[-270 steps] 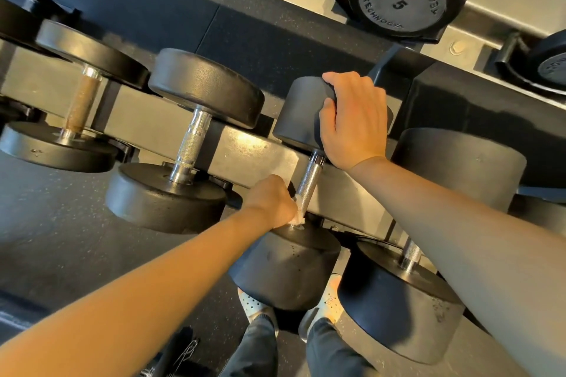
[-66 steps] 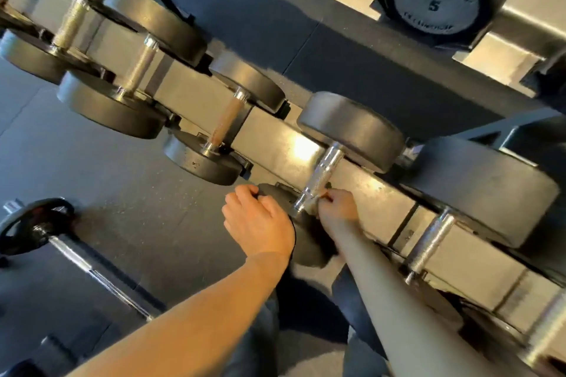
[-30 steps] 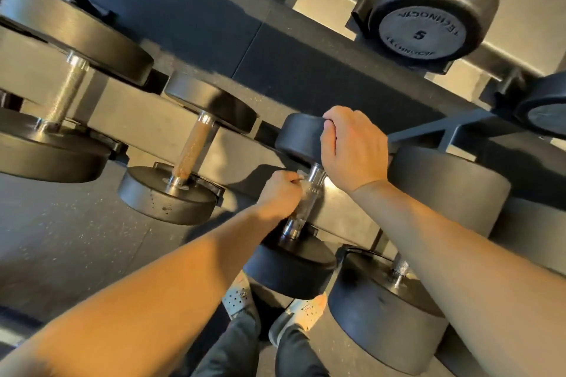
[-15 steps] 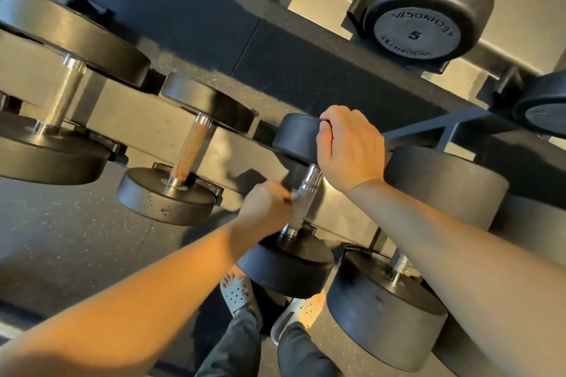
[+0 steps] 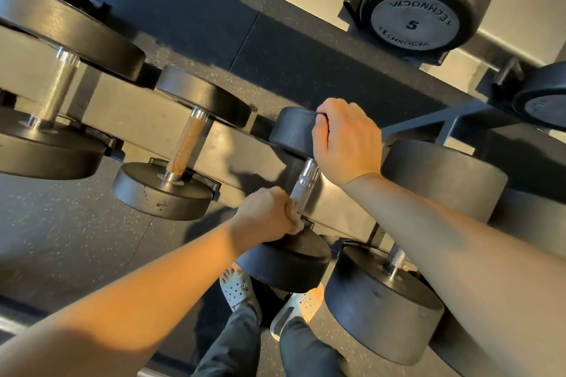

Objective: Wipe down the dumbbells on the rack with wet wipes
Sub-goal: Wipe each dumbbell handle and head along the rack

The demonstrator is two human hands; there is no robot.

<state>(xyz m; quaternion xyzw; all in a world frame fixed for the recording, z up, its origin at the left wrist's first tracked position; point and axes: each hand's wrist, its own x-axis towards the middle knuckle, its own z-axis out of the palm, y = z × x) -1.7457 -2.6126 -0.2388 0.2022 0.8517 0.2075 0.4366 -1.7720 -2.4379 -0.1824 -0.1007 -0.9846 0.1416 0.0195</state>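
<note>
The left hand (image 5: pixel 263 211) clenched the wet wipe (image 5: pixel 298 225) low on the handle (image 5: pixel 303 184) while the right hand (image 5: pixel 347 139) gripped the far head (image 5: pixel 291 130) of the dumbbell (image 5: pixel 288 260) on the rack (image 5: pixel 137 113), so a hard tug could have rolled it onto the feet (image 5: pixel 237 288).

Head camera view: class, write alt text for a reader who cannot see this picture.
A person's left hand grips a white wipe round the steel handle of a black dumbbell lying on a rack. The right hand grips the dumbbell's far head; other dumbbells sit on either side.
</note>
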